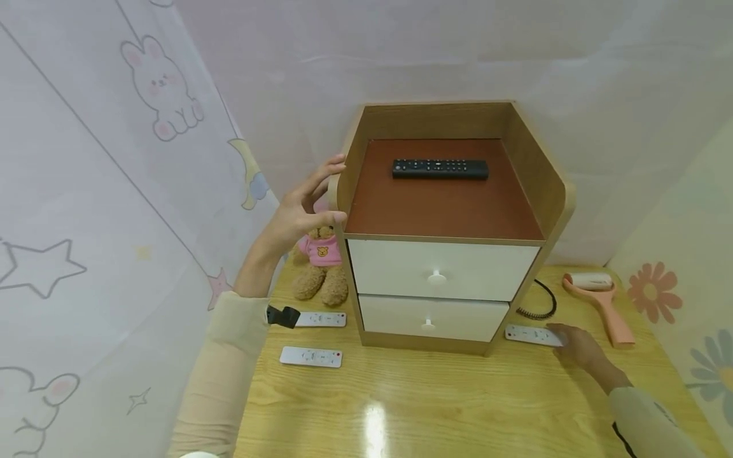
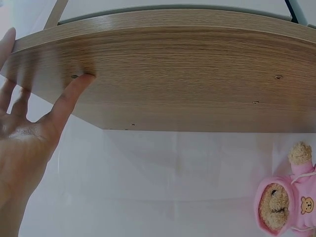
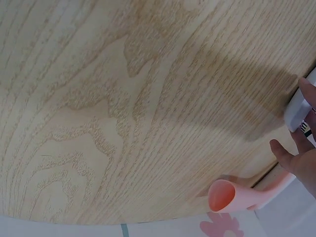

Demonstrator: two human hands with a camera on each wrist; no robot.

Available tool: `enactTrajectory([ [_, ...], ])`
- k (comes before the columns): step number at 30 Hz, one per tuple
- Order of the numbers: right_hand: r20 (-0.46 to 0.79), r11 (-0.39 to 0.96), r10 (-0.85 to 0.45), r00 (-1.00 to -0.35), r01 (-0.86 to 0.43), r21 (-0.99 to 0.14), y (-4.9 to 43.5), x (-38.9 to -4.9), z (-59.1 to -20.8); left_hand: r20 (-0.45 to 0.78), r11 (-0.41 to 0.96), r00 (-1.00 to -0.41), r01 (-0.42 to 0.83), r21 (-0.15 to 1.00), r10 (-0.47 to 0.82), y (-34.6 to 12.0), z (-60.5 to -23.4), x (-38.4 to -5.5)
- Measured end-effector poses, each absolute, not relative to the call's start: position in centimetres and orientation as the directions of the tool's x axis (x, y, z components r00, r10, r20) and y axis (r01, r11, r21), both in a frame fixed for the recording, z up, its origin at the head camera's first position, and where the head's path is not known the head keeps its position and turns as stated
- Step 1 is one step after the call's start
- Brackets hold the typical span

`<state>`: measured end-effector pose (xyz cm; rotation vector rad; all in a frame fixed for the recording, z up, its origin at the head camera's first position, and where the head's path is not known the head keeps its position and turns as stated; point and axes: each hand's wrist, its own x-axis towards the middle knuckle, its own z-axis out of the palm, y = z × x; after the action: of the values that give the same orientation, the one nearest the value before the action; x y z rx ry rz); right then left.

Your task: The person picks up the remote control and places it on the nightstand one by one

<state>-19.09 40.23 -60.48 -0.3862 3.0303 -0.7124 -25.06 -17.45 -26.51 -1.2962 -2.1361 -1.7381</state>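
So the right hand [image 1: 577, 348] has its fingers pinching the end of a flat white plastic remote [image 1: 529, 334], lying by the cabinet's front right corner, toward the tabletop's [image 1: 446, 394] right edge. Left hand [image 1: 292, 213] is pretty much spread, fingers touching the wood-grain cabinet's [image 1: 446, 207] left side edge. That boxy cabinet sits between the hands, with 2 white drawers [image 1: 395, 264] and 1 black remote [image 1: 439, 169] on top. A fuzzy teddy bear [image 1: 323, 254] plus 2 more white remotes [image 1: 311, 357] sit along the tabletop's left edge, 1 partly behind a black wrist strap [image 1: 283, 316]. Coiled cord [image 1: 552, 305] and peach lint roller [image 1: 613, 312] near the far right corner.
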Motion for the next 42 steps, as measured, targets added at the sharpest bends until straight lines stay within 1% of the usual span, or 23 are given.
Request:
enactTrajectory([
  [14,0.095,0.847,-0.277,-0.956,-0.29,-0.445,40.4,-18.8,-61.1,0.556,0.0,-0.635,0.658,0.753,0.536,-17.5,-26.6,-24.9],
  [19,0.108,0.845,-0.289,-0.951,-0.306,-0.438,40.6,-18.7,-61.6,0.556,0.002,-0.637,0.659,0.753,0.534,-17.5,-26.6,-24.9],
  [23,0.125,0.848,-0.31,-0.942,-0.334,-0.412,40.6,-18.3,-61.6,0.552,0.009,-0.64,0.657,0.754,0.535,-17.5,-26.6,-24.9],
  [26,0.156,0.846,-0.314,-0.937,-0.35,-0.402,40.7,-17.8,-61.7,0.551,0.008,-0.639,0.657,0.754,0.536,-17.4,-26.5,-24.8],
  [32,0.196,0.838,-0.285,-0.938,-0.343,-0.424,41.0,-16.8,-61.6,0.552,0.012,-0.639,0.659,0.752,0.536,-17.3,-26.6,-24.7],
  [38,0.346,0.838,-0.281,-0.895,-0.405,-0.366,41.3,-15.9,-61.1,0.554,0.006,-0.637,0.659,0.752,0.536,-17.3,-26.6,-24.9],
  [42,0.354,0.838,-0.265,-0.897,-0.396,-0.375,41.3,-15.3,-59.8,0.556,0.0,-0.637,0.658,0.753,0.534,-17.3,-26.6,-24.9],
])
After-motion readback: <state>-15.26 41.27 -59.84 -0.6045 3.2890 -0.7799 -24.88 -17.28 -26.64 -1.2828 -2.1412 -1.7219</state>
